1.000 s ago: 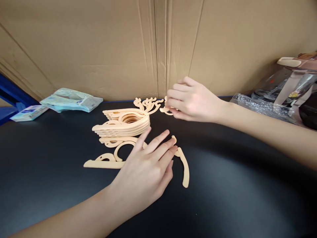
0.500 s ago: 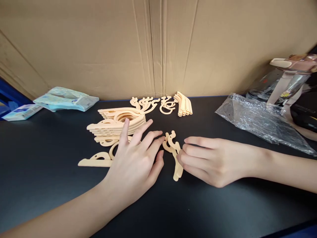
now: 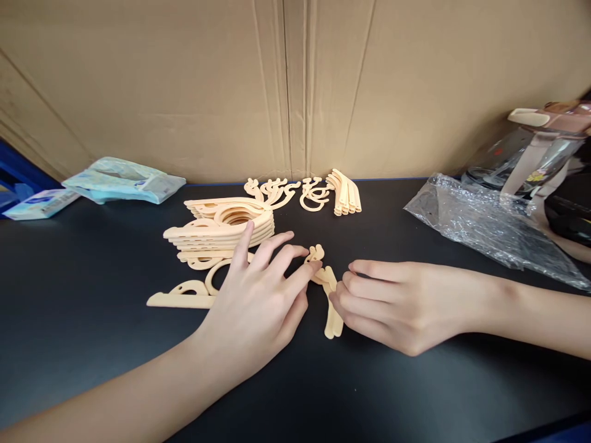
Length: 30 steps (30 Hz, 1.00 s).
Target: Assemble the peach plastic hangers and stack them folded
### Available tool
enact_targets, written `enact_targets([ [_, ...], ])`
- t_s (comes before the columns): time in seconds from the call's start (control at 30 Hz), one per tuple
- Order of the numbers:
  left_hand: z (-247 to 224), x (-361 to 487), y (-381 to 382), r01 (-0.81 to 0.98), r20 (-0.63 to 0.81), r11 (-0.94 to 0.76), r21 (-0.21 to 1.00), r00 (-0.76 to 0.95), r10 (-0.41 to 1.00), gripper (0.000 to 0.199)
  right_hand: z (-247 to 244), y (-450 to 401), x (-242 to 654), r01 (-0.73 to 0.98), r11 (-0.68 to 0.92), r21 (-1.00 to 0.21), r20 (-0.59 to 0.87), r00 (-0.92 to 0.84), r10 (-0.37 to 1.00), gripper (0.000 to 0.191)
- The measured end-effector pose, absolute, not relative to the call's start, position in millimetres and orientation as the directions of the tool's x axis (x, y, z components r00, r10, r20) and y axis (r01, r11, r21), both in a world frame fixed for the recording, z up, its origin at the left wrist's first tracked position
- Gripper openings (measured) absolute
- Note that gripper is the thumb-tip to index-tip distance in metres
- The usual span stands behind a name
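Observation:
Two cream plastic hooks (image 3: 316,253) lie overlapped on the black table, partly hidden by my left fingertips. My left hand (image 3: 270,295) is open, its fingers spread and the index finger resting on the hooks. Just below them are two curved cream strips (image 3: 333,311), side by side. My right hand (image 3: 392,301) is closed, fingers bent together at the strips' right edge; its thumb is hidden. Behind my left hand is a stack of cream folding hanger pieces (image 3: 219,232), with a single folding hanger (image 3: 182,300) lying in front, partly covered by that hand.
Several loose hooks (image 3: 272,191) and a pile of curved strips (image 3: 344,194) lie at the back by the cardboard wall (image 3: 184,92). Tissue packs (image 3: 122,181) sit back left. A clear plastic bag (image 3: 466,215) and a clear bottle (image 3: 530,154) are on the right.
My left fingers have moved slightly right onto the hooks. The hooks have drawn together, and the strips below now lie more evenly side by side. My right hand has barely shifted.

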<state>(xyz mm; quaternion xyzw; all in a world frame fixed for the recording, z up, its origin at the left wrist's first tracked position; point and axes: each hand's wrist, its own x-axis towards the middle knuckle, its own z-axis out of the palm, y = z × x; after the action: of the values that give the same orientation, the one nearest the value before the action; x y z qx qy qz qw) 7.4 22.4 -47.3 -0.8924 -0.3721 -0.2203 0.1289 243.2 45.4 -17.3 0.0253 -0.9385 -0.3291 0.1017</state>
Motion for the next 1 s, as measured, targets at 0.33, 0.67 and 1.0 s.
enact_targets([
  [0.33, -45.6, 7.9, 23.0, 0.718, 0.501, -0.691, -0.08, 0.629, 0.595, 0.034, 2.0, 88.1, 249.4, 0.243, 0.623, 0.743, 0.272, -0.961, 0.05, 0.031],
  [0.67, -48.0, 8.1, 21.8, 0.726, 0.502, -0.684, -0.073, 0.619, 0.604, 0.034, -11.3, 167.8, 224.1, 0.633, 0.637, 0.441, 0.243, -0.767, 0.594, 0.027],
  [1.0, -46.9, 7.2, 22.2, 0.715, 0.497, -0.696, -0.068, 0.629, 0.598, 0.033, -18.4, 170.8, 191.1, 0.797, 0.541, 0.267, 0.266, -0.601, 0.754, 0.027],
])
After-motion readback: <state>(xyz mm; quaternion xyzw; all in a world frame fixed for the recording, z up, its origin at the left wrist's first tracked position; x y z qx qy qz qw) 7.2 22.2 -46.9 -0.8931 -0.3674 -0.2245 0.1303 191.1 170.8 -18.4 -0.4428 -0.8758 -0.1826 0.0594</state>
